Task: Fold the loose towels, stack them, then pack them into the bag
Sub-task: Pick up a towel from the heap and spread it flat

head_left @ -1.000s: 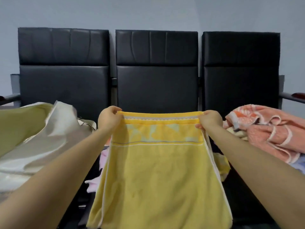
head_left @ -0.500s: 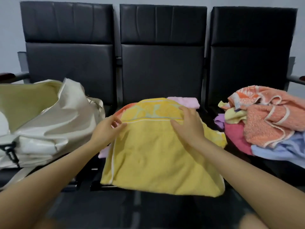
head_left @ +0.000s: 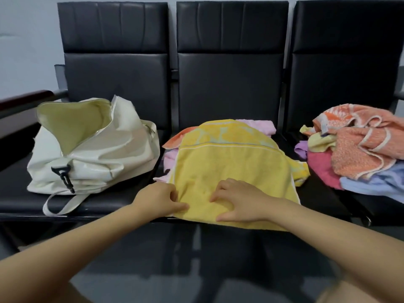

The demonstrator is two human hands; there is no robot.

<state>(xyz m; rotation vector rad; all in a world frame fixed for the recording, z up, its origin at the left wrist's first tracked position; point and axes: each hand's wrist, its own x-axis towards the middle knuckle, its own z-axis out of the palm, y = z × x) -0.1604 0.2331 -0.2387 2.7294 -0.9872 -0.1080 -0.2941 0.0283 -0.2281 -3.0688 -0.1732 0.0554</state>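
Yellow terry covered most of the middle seat (head_left: 229,101): the yellow towel (head_left: 231,165) lay spread flat there on top of a pink towel (head_left: 260,126) and an orange towel (head_left: 175,139), whose edges showed at its far and left sides. Both hands rested at its near end. The left hand (head_left: 160,199) pinched the near left edge of the cloth with curled fingers, thumb pointing right along the hem. The right hand (head_left: 238,201) pressed down on the cloth, fingers bent, thumb stretched along the near edge. On the left seat (head_left: 19,193) sat a cream bag (head_left: 94,147), unzipped and gaping, its strap trailing toward the front. On the right seat (head_left: 349,62) lay a loose heap of towels (head_left: 358,147), orange on top, with red, purple, pale yellow and blue beneath.
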